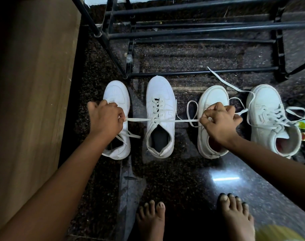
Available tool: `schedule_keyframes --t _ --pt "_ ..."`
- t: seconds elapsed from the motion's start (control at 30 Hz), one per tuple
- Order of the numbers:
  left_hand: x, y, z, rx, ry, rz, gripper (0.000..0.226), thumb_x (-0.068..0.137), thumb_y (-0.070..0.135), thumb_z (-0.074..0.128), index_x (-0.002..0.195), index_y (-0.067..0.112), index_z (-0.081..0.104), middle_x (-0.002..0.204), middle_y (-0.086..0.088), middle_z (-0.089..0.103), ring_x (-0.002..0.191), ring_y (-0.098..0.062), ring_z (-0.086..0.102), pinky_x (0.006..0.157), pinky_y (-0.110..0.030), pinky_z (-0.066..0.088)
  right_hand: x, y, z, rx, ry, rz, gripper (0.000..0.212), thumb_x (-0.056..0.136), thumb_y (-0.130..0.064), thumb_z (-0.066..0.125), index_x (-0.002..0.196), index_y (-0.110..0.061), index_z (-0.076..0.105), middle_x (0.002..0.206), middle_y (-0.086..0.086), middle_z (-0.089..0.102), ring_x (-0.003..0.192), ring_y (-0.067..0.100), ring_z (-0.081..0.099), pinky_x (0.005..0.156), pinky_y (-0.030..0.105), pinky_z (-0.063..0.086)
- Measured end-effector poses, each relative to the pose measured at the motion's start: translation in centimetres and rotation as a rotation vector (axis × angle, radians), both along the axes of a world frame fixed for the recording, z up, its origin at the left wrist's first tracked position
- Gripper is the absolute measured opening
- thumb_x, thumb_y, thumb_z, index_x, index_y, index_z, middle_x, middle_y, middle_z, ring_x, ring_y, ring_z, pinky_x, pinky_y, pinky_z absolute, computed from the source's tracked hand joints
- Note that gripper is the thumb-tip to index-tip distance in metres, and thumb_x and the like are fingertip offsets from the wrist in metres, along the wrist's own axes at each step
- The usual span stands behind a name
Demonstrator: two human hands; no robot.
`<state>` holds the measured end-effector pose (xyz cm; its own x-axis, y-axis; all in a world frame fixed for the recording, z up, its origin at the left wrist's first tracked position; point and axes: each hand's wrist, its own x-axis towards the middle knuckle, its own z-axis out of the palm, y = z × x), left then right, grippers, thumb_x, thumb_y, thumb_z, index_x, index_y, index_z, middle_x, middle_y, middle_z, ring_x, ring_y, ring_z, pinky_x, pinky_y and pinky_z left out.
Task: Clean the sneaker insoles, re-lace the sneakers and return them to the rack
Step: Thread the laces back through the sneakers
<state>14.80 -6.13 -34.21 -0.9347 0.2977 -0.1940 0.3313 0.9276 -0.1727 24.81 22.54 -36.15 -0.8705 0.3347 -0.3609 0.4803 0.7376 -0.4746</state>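
My left hand (106,119) and right hand (219,120) pinch the lace (141,120) ends taut across the second sneaker (159,91) on the floor (183,171); lacing looks finished here, with knot, loose-laced rightmost sneaker (266,101) and rack (200,29) return pending.

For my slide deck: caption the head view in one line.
Left hand and right hand pull the lace of the second sneaker from the left taut, before the black rack.

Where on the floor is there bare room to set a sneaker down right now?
Bare floor lies between the sneaker heels and the bare feet. A narrower strip runs between the second sneaker and third sneaker from the left, under the taut lace. Crowded: loose laces around the rightmost sneaker.
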Motion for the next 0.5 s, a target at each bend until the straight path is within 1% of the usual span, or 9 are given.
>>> schedule_keyframes --t 0.1,0.17,0.33,0.5 --pt "-0.1 0.2 -0.4 -0.033 -0.013 0.031 0.015 0.087 0.030 0.059 0.077 0.031 0.070 0.086 0.010 0.063 0.095 -0.014 0.049 0.082 -0.036 0.017 0.1 0.1 -0.3 0.029 -0.042 0.018 0.015 0.089 -0.031 0.055 0.074 -0.029 0.058 0.102 -0.010 0.040 0.114 0.022 0.028 0.091 0.039 0.019" --pt "-0.3 0.2 -0.6 -0.040 -0.023 0.061 0.015 0.086 0.029 0.059 0.077 0.030 0.070 0.086 0.010 0.064 0.095 -0.013 0.049 0.082 -0.036 0.017 0.1 0.1 -0.5 0.042 -0.058 0.015 0.014 0.089 -0.032 0.055 0.076 -0.029 0.059 0.106 -0.006 0.043 0.115 0.024 0.028 0.095 0.041 0.019" --pt "-0.8 0.4 -1.0 -0.067 -0.054 0.118 0.015 0.083 0.026 0.059 0.072 0.030 0.069 0.083 0.011 0.064 0.094 -0.012 0.048 0.081 -0.035 0.015 0.2 0.1 -0.6 0.101 -0.078 0.025 0.015 0.089 -0.032 0.055 0.088 -0.024 0.067 0.112 -0.001 0.045 0.117 0.027 0.027 0.099 0.044 0.018" --pt "-0.9 0.3 -1.2 -0.084 -0.050 0.140 0.015 0.082 0.026 0.059 0.071 0.030 0.069 0.080 0.013 0.064 0.092 -0.008 0.048 0.081 -0.033 0.013 0.4 -0.1 -0.8 0.159 -0.091 0.046 0.017 0.088 -0.032 0.052 0.088 -0.024 0.067 0.112 0.000 0.044 0.117 0.027 0.026 0.100 0.045 0.018"
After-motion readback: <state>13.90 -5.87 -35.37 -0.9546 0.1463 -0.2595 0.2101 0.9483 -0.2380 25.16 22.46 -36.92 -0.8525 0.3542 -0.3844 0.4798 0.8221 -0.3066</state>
